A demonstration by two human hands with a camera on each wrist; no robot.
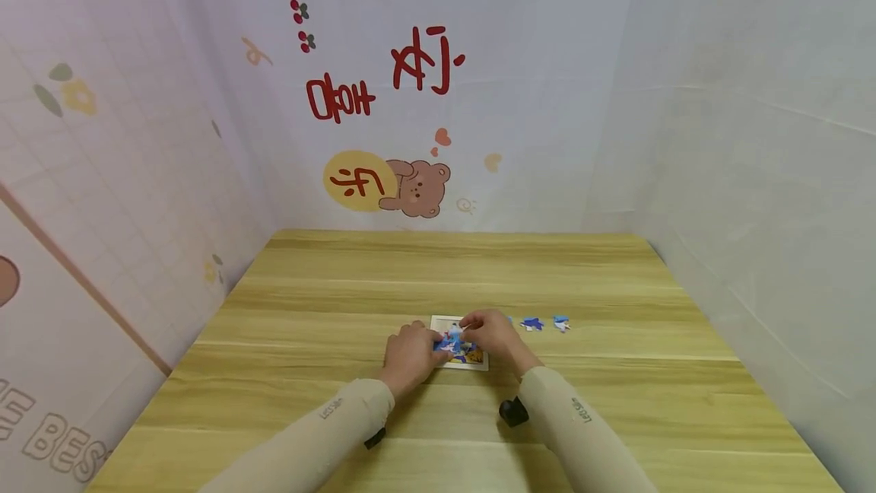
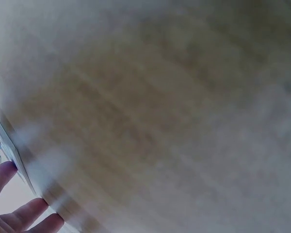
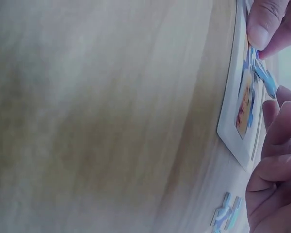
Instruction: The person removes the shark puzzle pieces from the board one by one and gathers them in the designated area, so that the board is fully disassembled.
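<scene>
A small jigsaw puzzle in a white frame (image 1: pixel 487 362) lies on the table, its picture partly covered by both hands. My left hand (image 1: pixel 411 356) rests over the puzzle's left side, with fairly straight fingers along the frame edge in the left wrist view and the thumb (image 3: pixel 259 34) pressing on the picture. Over the puzzle's upper right, my right hand (image 1: pixel 494 332) pinches a light blue puzzle piece (image 3: pixel 266 81) between thumb and finger. That piece is tilted, its lower end close to the picture. Whether it touches the other pieces I cannot tell.
To the right of the frame lie loose pieces: a dark blue one (image 1: pixel 531 323), a light blue and white one (image 1: pixel 561 323), and another partly hidden behind the right hand. White printed walls stand around the wooden table (image 1: pixel 328 287).
</scene>
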